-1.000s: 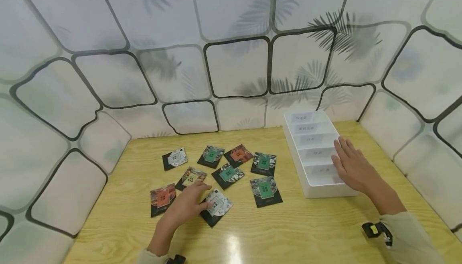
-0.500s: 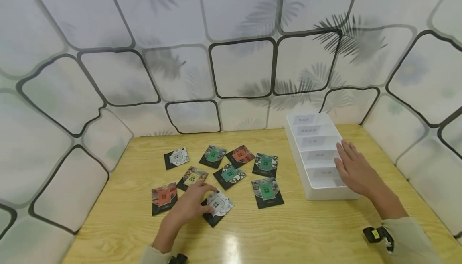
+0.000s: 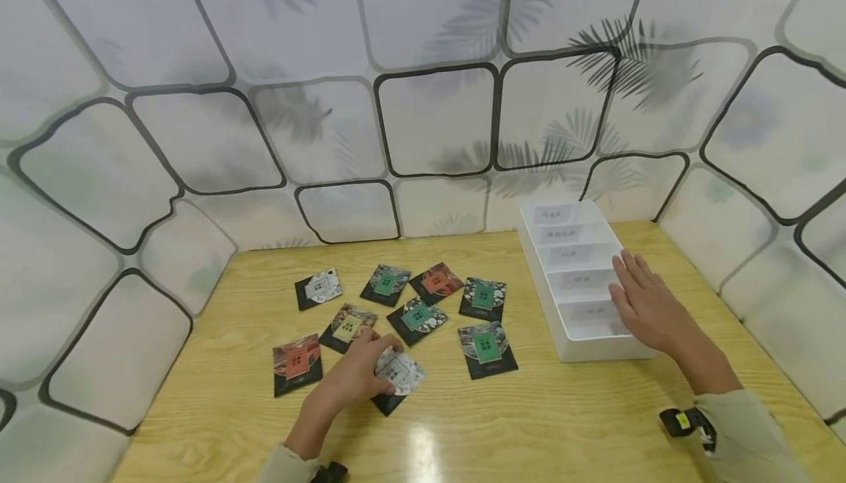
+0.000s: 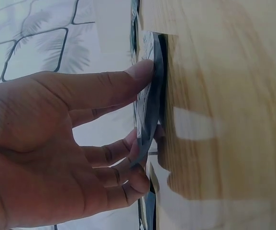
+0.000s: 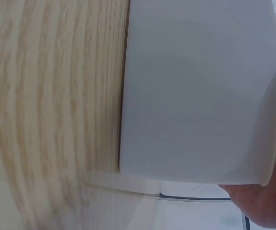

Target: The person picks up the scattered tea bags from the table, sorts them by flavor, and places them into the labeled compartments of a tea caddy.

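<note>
In the head view my left hand [image 3: 353, 374] pinches a flat sachet [image 3: 405, 373] with a white patterned face and a black lower part. The left wrist view shows the thumb on the face of this sachet [image 4: 149, 91] and fingertips at its far edge; it bows slightly. Fingers of my right hand [image 3: 649, 308] lie straight along the right rim of a white divided box [image 3: 604, 351]. From the right wrist, the box's plain end wall [image 5: 200, 96] fills much of the view, with part of the right hand [image 5: 271, 203] beyond it.
Around the left hand lie several more sachets: a red one [image 3: 297, 365], a yellow-labelled one [image 3: 348, 325], a green-labelled one [image 3: 487, 351], and a white one [image 3: 319, 289] at the back left. Paper labels mark the box's compartments. A patterned wall covering [image 3: 436, 123] encloses the wooden table [image 3: 489, 431].
My left hand has moved slightly right onto the white-and-black sachet, and its fingers and thumb have closed in on the edges. The right hand stays at the box rim.
</note>
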Available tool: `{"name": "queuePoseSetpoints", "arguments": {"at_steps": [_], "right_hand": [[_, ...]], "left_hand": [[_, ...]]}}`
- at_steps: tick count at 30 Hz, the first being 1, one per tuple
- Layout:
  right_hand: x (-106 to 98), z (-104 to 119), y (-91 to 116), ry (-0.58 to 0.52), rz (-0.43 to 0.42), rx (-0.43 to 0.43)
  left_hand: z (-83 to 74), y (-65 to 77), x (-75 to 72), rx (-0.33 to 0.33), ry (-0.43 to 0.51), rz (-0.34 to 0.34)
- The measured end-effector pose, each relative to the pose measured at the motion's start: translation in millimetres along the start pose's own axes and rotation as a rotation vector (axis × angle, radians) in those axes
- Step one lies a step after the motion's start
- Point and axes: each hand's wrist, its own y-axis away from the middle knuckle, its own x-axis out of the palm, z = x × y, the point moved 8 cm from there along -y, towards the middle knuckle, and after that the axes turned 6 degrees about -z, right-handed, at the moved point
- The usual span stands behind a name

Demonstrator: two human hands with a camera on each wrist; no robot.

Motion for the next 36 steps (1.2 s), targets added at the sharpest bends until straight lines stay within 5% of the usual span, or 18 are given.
{"name": "queuePoseSetpoints", "arguments": {"at_steps": [13, 24, 36], "right_hand": [[2.3, 2.0, -1.1, -0.114, -0.015, -0.011], [4.0, 22.8, 1.8, -0.095, -0.026, 0.004], [5.0, 30.3, 15.0, -0.113, -0.016, 0.015]], "left_hand": [[9.1, -6.7, -3.0, 0.015, 0.086, 0.052], [15.9, -14.1, -11.5, 0.028, 0.205, 0.078], [11.4, -24.6, -33.3, 0.112, 0.257, 0.019]]}}
